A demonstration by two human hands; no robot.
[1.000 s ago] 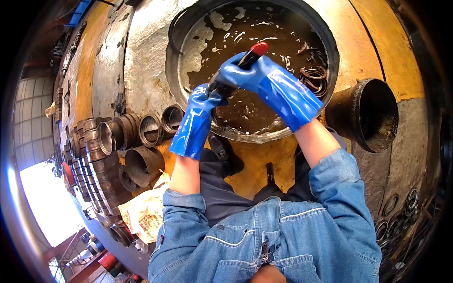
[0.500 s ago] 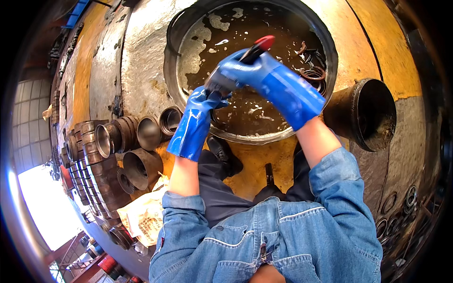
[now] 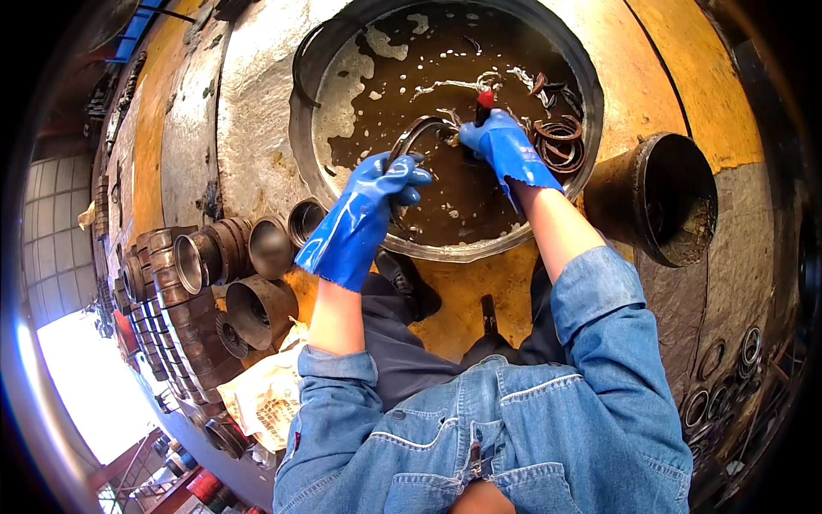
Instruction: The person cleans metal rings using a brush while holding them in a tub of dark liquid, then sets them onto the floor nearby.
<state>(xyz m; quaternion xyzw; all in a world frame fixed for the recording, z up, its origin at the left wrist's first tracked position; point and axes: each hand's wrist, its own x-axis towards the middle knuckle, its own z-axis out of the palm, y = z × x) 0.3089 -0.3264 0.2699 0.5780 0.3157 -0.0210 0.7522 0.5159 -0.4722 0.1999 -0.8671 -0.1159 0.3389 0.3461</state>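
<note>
Both my hands wear long blue rubber gloves and are over a wide round tub [image 3: 462, 254] of murky brown liquid with foam patches. My left hand [image 3: 387, 182] is closed around the near-left side of a dark metal ring [image 3: 419, 127]. In my right hand [image 3: 498, 141] is a tool with a black handle and a red end [image 3: 485, 98]; its working end is hidden near the ring's far-right side. Just right of that hand, several brown rings [image 3: 561, 137] lie inside the tub.
An open dark metal cylinder [image 3: 616, 193] lies on its side right of the tub. Several metal sleeves [image 3: 271, 246] and a wider cylinder [image 3: 261, 308] are at the left, with a paper bag [image 3: 261, 394] nearer me. Loose rings [image 3: 750, 347] lie at the far right.
My hands have moved apart, and the right has swung rightward with the tool, its red end now pointing away from me. The ring shows more plainly. White ripples and splashes have appeared on the liquid.
</note>
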